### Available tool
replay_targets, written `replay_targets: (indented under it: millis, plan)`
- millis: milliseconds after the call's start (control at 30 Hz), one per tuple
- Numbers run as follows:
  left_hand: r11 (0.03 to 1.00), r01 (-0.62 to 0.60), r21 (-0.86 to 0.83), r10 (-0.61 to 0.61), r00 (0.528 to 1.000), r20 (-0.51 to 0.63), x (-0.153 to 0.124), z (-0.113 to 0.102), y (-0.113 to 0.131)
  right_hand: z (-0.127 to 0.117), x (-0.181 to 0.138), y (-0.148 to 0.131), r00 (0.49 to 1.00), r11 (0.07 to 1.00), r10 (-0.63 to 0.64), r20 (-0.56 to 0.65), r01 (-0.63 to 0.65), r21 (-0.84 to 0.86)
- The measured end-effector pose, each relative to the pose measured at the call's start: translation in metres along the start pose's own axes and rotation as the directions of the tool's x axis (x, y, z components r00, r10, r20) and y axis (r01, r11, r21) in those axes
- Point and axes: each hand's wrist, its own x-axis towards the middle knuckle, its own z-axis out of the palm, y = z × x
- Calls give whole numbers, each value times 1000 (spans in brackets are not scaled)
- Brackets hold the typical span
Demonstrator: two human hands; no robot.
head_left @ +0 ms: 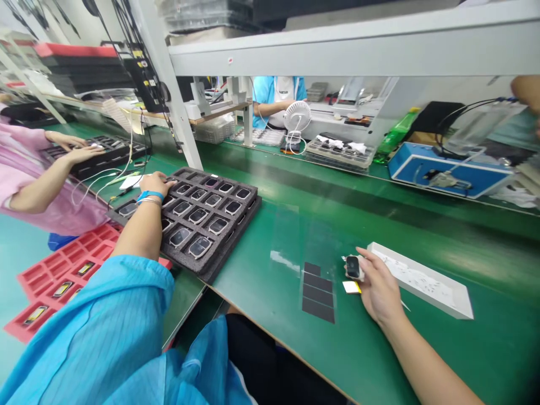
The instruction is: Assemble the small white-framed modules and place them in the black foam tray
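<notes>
My left hand (pixel 155 183) reaches over the far left corner of a black foam tray (pixel 248 207) and rests there with its fingers curled; whether it holds anything is hidden. Several small dark-screened devices (pixel 199 246) lie in the tray's pockets. My right hand (pixel 377 287) is closed on one small black device (pixel 352 266) above the green bench, beside a white and yellow tab (pixel 351 287). A sheet with dark rectangular pads (pixel 318 292) lies just left of that hand.
A long white tray (pixel 439 284) lies right of my right hand. A red foam tray (pixel 59 275) sits low on the left. A person in pink (pixel 50 185) works at another black tray on the left. A blue box (pixel 447 169) and a small white fan (pixel 296 118) stand behind.
</notes>
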Motion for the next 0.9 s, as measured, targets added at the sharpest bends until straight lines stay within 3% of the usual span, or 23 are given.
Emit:
replay_targets:
  millis: [100,200,267,300,367,467,533,600,667,700,800,900]
  plan:
    - [998,41,-43,-44,997,-67,-1,1,17,0,0,1,1000,1000,-15,18,14,19]
    - [993,67,-94,-79,989,-126,-6,1,53,-1,2,4,998,999,-36,42,36,3]
    - [989,-10,-147,-8,993,-119,-27,-5,85,-2,3,6,997,999,-46,56,47,-21]
    - [964,-146,-224,126,987,-102,-45,-11,103,-2,4,6,997,998,-49,61,51,-32]
    - [812,-402,-423,421,905,-50,-96,-25,137,-3,4,6,996,997,-53,72,56,-46]
    - [521,-488,-700,694,720,14,-187,-38,177,-1,3,-3,993,996,-32,111,41,-78]
    - [421,-415,-806,810,573,128,-238,-29,196,3,0,-14,987,991,-23,157,43,-125]
    - [448,-316,-836,856,422,299,-271,-5,209,8,-6,-24,976,978,-63,210,102,-180]
    - [465,-198,-863,865,308,395,-289,27,219,15,-13,-28,954,951,-169,247,224,-212]
    - [447,-130,-885,874,272,402,-293,43,222,19,-17,-28,939,931,-236,249,292,-219]
    - [366,102,-925,884,273,380,-301,80,224,27,-27,-15,905,882,-385,178,418,-218]
    - [346,312,-885,863,263,431,-304,93,215,30,-34,-2,896,872,-414,159,441,-212]
